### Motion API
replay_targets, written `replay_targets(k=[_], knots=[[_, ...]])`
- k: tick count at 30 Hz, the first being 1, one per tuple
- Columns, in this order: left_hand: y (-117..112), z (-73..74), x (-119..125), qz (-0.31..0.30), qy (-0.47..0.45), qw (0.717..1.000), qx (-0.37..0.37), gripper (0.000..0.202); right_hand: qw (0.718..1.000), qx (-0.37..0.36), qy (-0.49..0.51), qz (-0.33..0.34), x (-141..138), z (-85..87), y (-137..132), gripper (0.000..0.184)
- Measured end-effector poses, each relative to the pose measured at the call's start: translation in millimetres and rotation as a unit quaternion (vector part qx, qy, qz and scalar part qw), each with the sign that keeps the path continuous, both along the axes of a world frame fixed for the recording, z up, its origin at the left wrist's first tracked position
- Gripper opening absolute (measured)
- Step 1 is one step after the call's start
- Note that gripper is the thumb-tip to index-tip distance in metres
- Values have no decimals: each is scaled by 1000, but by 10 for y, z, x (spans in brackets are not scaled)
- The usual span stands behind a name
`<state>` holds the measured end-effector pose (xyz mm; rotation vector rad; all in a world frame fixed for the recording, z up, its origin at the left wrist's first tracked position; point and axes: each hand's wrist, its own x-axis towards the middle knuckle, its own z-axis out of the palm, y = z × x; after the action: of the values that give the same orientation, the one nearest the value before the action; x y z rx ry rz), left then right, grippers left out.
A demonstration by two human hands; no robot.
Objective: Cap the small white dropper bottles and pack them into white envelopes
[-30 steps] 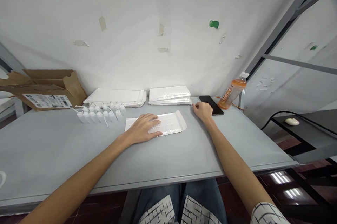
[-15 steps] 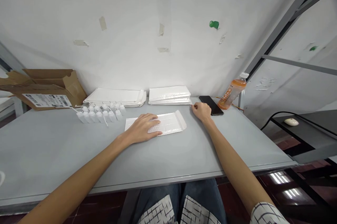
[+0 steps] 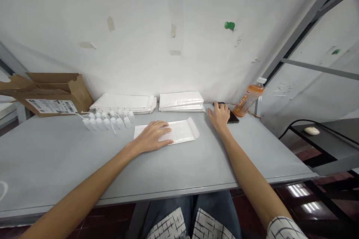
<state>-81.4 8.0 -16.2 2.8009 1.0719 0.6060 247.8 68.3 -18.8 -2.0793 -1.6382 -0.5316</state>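
My left hand (image 3: 153,136) lies flat with fingers spread on a white bubble mailer (image 3: 182,131), whose flap points right. At the right, my right hand (image 3: 219,116) reaches over the left part of a black phone (image 3: 233,118), fingers apart; whether the fingertips touch it I cannot make out. Behind the mailer lie two stacks of white mailers, a left stack (image 3: 123,101) and a right stack (image 3: 181,100). Several small white squeeze bottles (image 3: 106,122) with thin tips stand in rows left of my left hand.
An opened cardboard box (image 3: 53,95) with a label sits at the back left of the grey table (image 3: 179,171). An orange drink bottle (image 3: 248,98) leans behind the phone. Farther right, a computer mouse (image 3: 312,131) rests on a dark surface near a black cable.
My right hand has opened from a curled shape and shifted slightly right, over part of the phone. My left hand stays on the mailer.
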Motion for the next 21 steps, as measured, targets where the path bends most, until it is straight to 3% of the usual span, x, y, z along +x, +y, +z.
replay_targets(k=[5, 14, 18, 21], knots=[[2, -2, -4, 0, -8, 1000, -1, 43, 998, -28, 1, -53, 80, -30, 16, 48], [-2, 0, 5, 4, -8, 1000, 4, 42, 998, -41, -16, -39, 81, -84, 69, 50], [2, 115, -14, 10, -43, 997, 56, 37, 998, -48, -12, -24, 72, -56, 45, 46], [50, 299, -115, 42, -89, 987, 128, 28, 1000, -5, -16, 0, 43, 10, 21, 42]])
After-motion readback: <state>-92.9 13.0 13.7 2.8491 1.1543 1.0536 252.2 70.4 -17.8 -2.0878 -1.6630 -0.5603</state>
